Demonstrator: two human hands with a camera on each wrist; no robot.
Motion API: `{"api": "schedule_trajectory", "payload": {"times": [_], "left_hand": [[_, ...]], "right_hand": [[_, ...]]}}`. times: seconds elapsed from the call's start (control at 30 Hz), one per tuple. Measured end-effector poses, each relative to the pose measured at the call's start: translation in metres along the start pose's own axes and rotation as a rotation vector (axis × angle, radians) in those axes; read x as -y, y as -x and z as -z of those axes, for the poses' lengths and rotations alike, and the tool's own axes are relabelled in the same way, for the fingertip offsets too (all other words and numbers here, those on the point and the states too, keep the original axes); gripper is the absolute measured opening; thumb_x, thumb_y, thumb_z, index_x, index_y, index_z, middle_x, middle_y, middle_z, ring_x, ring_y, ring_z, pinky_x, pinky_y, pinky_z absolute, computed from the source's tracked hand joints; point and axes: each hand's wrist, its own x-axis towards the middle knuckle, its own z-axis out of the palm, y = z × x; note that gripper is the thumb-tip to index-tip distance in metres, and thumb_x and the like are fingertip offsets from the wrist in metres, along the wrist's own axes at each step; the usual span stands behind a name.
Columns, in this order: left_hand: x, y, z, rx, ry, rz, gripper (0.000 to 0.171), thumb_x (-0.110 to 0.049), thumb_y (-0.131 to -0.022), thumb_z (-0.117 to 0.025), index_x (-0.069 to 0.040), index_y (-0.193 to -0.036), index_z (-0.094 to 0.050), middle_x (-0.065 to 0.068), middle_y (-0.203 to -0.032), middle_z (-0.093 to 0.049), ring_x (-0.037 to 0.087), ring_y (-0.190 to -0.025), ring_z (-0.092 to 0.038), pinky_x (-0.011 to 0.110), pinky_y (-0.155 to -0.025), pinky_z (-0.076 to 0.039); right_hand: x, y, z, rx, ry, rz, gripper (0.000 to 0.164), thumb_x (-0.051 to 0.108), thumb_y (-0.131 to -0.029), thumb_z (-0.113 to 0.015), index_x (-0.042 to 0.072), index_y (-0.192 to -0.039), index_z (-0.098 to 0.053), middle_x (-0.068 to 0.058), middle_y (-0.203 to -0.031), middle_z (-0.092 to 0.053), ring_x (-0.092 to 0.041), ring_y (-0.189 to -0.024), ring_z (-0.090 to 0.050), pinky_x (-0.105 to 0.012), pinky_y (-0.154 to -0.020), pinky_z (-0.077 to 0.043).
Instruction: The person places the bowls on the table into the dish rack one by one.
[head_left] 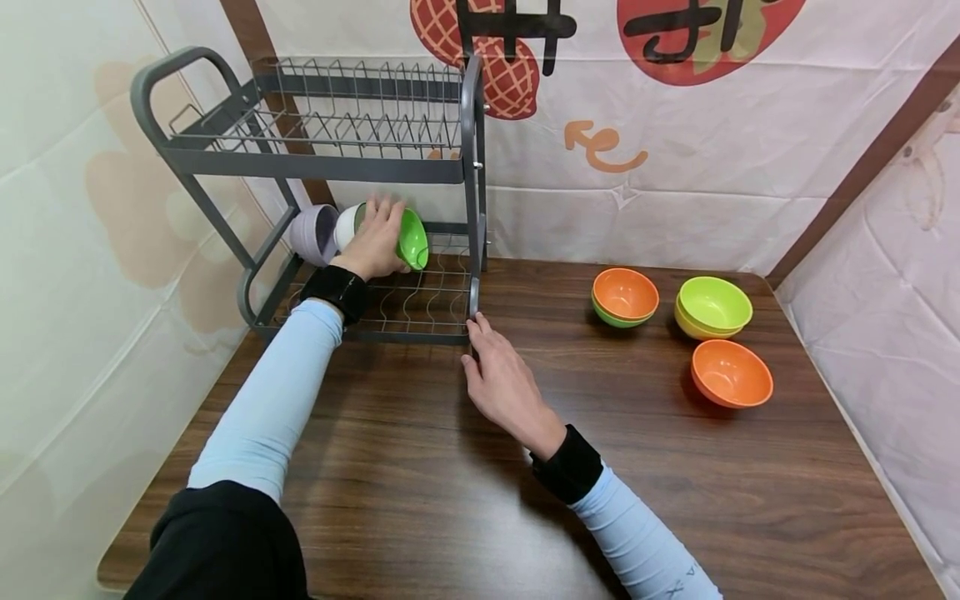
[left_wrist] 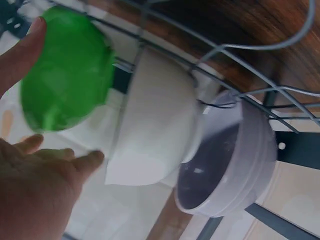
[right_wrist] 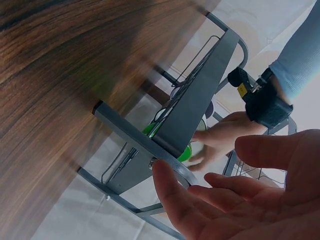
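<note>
My left hand [head_left: 372,242] reaches into the lower tier of a grey dish rack [head_left: 315,169] and holds a green bowl [head_left: 412,239] tipped on its side. In the left wrist view, the thumb lies at one edge of the green bowl [left_wrist: 67,70] and the fingers at the opposite edge. Beside it, a white bowl [left_wrist: 152,122] and a lavender bowl [left_wrist: 255,160] stand on edge in the wires. My right hand [head_left: 506,379] has its fingers extended, the fingertips at the rack's front right upright.
On the table's right [head_left: 750,500] sit an orange bowl [head_left: 626,292] nested in a green one, a lime bowl [head_left: 716,303] in a yellow one, and a single orange bowl [head_left: 731,372]. The rack's upper wire tier [head_left: 352,125] overhangs the left hand. Printed cloth [head_left: 750,167] hangs behind.
</note>
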Motion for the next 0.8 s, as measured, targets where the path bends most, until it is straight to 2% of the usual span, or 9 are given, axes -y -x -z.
{"api": "schedule_trajectory", "payload": {"times": [0.07, 0.13, 0.17, 0.23, 0.3, 0.37, 0.43, 0.6, 0.8], "left_hand": [[-0.009, 0.009, 0.002, -0.042, -0.025, -0.011, 0.102, -0.019, -0.087, -0.089, 0.006, -0.162, -0.024, 0.035, -0.168, -0.009, 0.051, -0.156, 0.010, 0.060, -0.126, -0.007], [-0.025, 0.024, 0.004, -0.120, -0.022, -0.039, 0.086, -0.026, -0.093, -0.084, 0.006, -0.158, -0.037, 0.034, -0.164, -0.023, 0.050, -0.156, -0.005, 0.059, -0.126, -0.011], [-0.035, 0.032, 0.005, -0.167, -0.015, -0.056, 0.075, -0.027, -0.095, -0.081, 0.006, -0.153, -0.045, 0.033, -0.158, -0.034, 0.049, -0.152, -0.019, 0.059, -0.124, -0.019], [-0.057, 0.052, 0.004, -0.260, 0.004, -0.086, 0.050, -0.027, -0.100, -0.076, 0.003, -0.136, -0.061, 0.026, -0.137, -0.056, 0.044, -0.133, -0.046, 0.056, -0.112, -0.038], [-0.080, 0.072, -0.001, -0.331, 0.045, -0.108, 0.028, -0.026, -0.103, -0.071, -0.001, -0.115, -0.068, 0.017, -0.110, -0.067, 0.036, -0.105, -0.060, 0.051, -0.092, -0.051], [-0.099, 0.088, -0.010, -0.363, 0.081, -0.128, 0.021, -0.025, -0.106, -0.066, -0.005, -0.100, -0.067, 0.010, -0.091, -0.066, 0.030, -0.085, -0.061, 0.046, -0.074, -0.053], [-0.116, 0.101, -0.021, -0.374, 0.114, -0.153, 0.021, -0.024, -0.108, -0.063, -0.008, -0.094, -0.065, 0.006, -0.084, -0.065, 0.027, -0.078, -0.061, 0.044, -0.067, -0.053], [-0.146, 0.119, -0.046, -0.379, 0.182, -0.238, 0.013, -0.014, -0.107, -0.064, -0.007, -0.097, -0.069, 0.007, -0.087, -0.068, 0.026, -0.081, -0.065, 0.044, -0.072, -0.054], [-0.161, 0.123, -0.062, -0.392, 0.233, -0.292, 0.010, -0.008, -0.105, -0.066, -0.005, -0.097, -0.070, 0.007, -0.088, -0.068, 0.024, -0.079, -0.063, 0.041, -0.073, -0.053]], "right_hand": [[0.000, 0.000, 0.001, -0.006, -0.006, -0.006, 0.053, 0.017, -0.111, -0.054, 0.001, -0.160, -0.041, -0.018, -0.169, -0.030, -0.033, -0.144, -0.047, -0.048, -0.114, -0.043], [-0.001, 0.001, 0.002, -0.032, -0.015, -0.001, 0.050, 0.017, -0.111, -0.056, 0.002, -0.157, -0.047, -0.018, -0.166, -0.037, -0.030, -0.124, -0.063, -0.045, -0.098, -0.053], [-0.002, 0.001, 0.004, -0.054, -0.031, 0.003, 0.047, 0.016, -0.110, -0.057, 0.002, -0.155, -0.050, -0.018, -0.160, -0.046, -0.027, -0.109, -0.069, -0.043, -0.087, -0.057], [-0.005, 0.002, 0.007, -0.114, -0.066, 0.021, 0.042, 0.013, -0.108, -0.060, 0.002, -0.148, -0.059, -0.017, -0.143, -0.063, -0.021, -0.088, -0.071, -0.038, -0.072, -0.057], [-0.008, 0.003, 0.011, -0.192, -0.103, 0.055, 0.034, 0.010, -0.106, -0.063, 0.001, -0.139, -0.066, -0.013, -0.122, -0.074, -0.015, -0.079, -0.070, -0.032, -0.066, -0.057], [-0.012, 0.004, 0.015, -0.264, -0.140, 0.095, 0.026, 0.006, -0.105, -0.065, 0.000, -0.129, -0.072, -0.009, -0.104, -0.076, -0.013, -0.080, -0.070, -0.029, -0.067, -0.058], [-0.016, 0.006, 0.019, -0.329, -0.152, 0.141, 0.020, 0.003, -0.104, -0.065, -0.001, -0.121, -0.074, -0.009, -0.099, -0.076, -0.012, -0.082, -0.070, -0.028, -0.069, -0.058], [-0.025, 0.011, 0.024, -0.403, -0.160, 0.215, 0.015, -0.003, -0.104, -0.063, -0.005, -0.112, -0.075, -0.013, -0.092, -0.075, -0.016, -0.077, -0.070, -0.029, -0.067, -0.058], [-0.032, 0.016, 0.028, -0.410, -0.148, 0.219, 0.015, -0.006, -0.104, -0.060, -0.006, -0.110, -0.074, -0.012, -0.089, -0.074, -0.022, -0.076, -0.072, -0.030, -0.067, -0.059]]}}
